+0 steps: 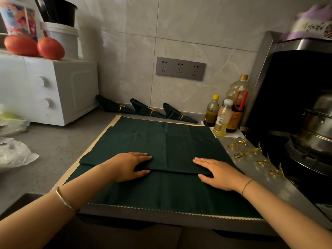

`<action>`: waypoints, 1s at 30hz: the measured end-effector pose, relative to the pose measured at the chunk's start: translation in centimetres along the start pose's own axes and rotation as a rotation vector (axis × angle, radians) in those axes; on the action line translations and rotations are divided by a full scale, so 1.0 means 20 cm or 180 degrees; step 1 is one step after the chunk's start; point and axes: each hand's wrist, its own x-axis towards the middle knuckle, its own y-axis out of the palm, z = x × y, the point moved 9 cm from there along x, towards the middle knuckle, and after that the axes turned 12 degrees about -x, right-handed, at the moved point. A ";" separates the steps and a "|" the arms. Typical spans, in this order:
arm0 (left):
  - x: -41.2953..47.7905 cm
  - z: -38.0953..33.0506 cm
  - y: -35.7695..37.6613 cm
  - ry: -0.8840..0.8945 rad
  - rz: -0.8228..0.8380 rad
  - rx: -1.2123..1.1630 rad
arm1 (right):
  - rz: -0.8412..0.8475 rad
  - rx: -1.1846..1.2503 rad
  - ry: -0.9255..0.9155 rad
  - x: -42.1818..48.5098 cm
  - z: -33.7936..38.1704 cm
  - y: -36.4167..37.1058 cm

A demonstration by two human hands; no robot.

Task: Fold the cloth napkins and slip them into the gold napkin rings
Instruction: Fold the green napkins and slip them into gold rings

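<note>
A dark green napkin (170, 144) lies spread on the bench (53, 146), directly in front of the person. An upper layer of it ends in a straight edge running across the middle. The lower layer reaches the bench's front lip, where a cream scalloped hem shows. Cream edging also shows along its left and far sides. The left hand (131, 167) lies flat on that middle edge, fingers straight and together on top of the upper layer, thumb along the edge. The right hand (218, 172) presses the same edge further right, also flat with its fingers extended.

Loose gold napkin rings (246, 152) are scattered on the bench just right of the cloth, near a stove carrying a steel pot (316, 126). Against the tiled wall behind the cloth, three folded napkins (147, 110) lie in a row, each banded by a gold ring. Bottles (237, 105) stand at the back right. A white oven (45, 90) sits at the left with two tomatoes (21, 44) on top.
</note>
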 end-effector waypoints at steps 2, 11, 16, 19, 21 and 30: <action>0.01 -0.05 -0.01 0.0111 0.0003 0.0440 | -0.0009 -0.0160 -0.0060 -0.02 0.03 -0.03; -0.01 -0.06 0.00 0.0238 -0.0200 0.0936 | -0.0173 -0.0490 0.0003 -0.10 0.02 -0.08; -0.07 -0.15 0.07 0.0290 -0.0054 0.0903 | -0.0040 -0.0448 0.0056 -0.22 0.02 -0.04; -0.12 -0.15 0.04 0.0133 -0.0107 0.0532 | -0.0051 -0.0542 -0.0025 -0.25 0.04 -0.03; -0.11 -0.07 -0.01 -0.0219 -0.0313 -0.0049 | -0.0072 -0.0364 0.0025 -0.23 0.04 -0.07; -0.02 0.43 -0.03 -0.1465 -0.0769 -0.0453 | -0.0386 0.0903 0.0164 0.40 0.10 -0.19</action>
